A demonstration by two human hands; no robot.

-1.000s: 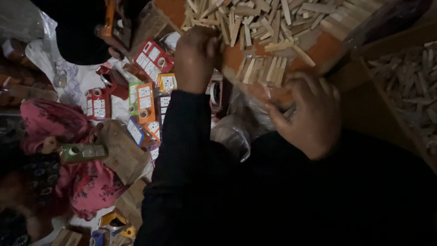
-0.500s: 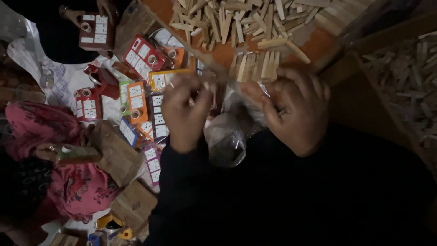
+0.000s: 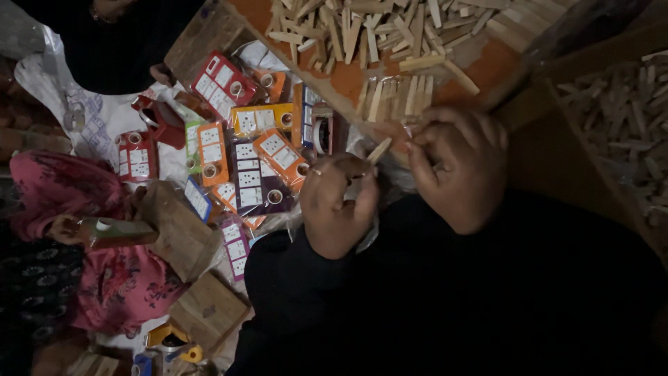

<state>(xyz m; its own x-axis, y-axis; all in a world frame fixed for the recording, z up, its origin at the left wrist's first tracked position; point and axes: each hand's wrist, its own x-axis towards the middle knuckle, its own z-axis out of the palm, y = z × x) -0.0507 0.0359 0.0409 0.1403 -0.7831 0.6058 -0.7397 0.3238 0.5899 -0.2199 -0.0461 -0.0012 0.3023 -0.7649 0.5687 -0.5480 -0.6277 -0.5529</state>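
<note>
My left hand (image 3: pixel 337 203) is closed around a thin wooden stick (image 3: pixel 379 150) whose tip pokes out above its fingers. My right hand (image 3: pixel 459 167) is curled close beside it, fingertips touching near the stick and something clear and plastic between the hands. Just beyond the hands lies a row of wooden sticks (image 3: pixel 393 97) side by side on an orange tray (image 3: pixel 348 78), and a loose heap of more sticks (image 3: pixel 390 28) fills the tray's far part.
Several colourful printed cards (image 3: pixel 254 163) lie scattered at left on white sheeting. A person in pink patterned cloth (image 3: pixel 83 230) sits at far left holding a small bottle (image 3: pixel 122 233). Wooden blocks (image 3: pixel 184 230) lie near them. Another stick pile (image 3: pixel 626 118) is at right.
My left hand came back from the stick pile on the tray toward my body, and both hands now meet in front of me, with a stick held in the left.
</note>
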